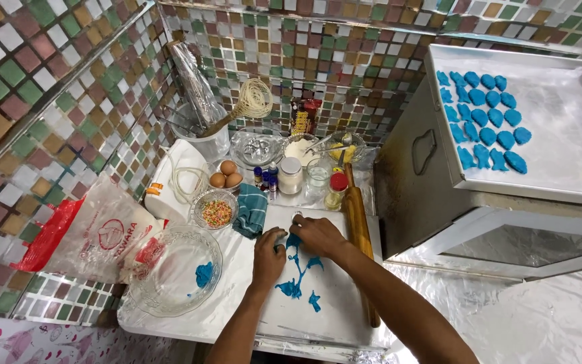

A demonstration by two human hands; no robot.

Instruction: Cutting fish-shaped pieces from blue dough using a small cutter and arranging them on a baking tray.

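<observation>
Both hands work over a white board (335, 307) on the counter. My left hand (269, 254) presses down on blue dough (297, 268) at the board's upper left. My right hand (316, 234) rests beside it, fingers on the same dough near a small metal cutter (297, 217). Thin blue dough scraps (314, 300) trail down the board below the hands. A small blue lump (204, 274) lies in a clear glass plate (163, 293) to the left. A wooden rolling pin (358, 222) lies along the board's right edge.
A metal tray (560, 162) with several blue dough shapes (486, 125) sits on a metal box at right. Behind the board stand a sprinkle bowl (215, 210), eggs (225, 174), a teal cloth (252, 209), jars, small bottles and a whisk (254, 100). A plastic bag (95, 232) lies left.
</observation>
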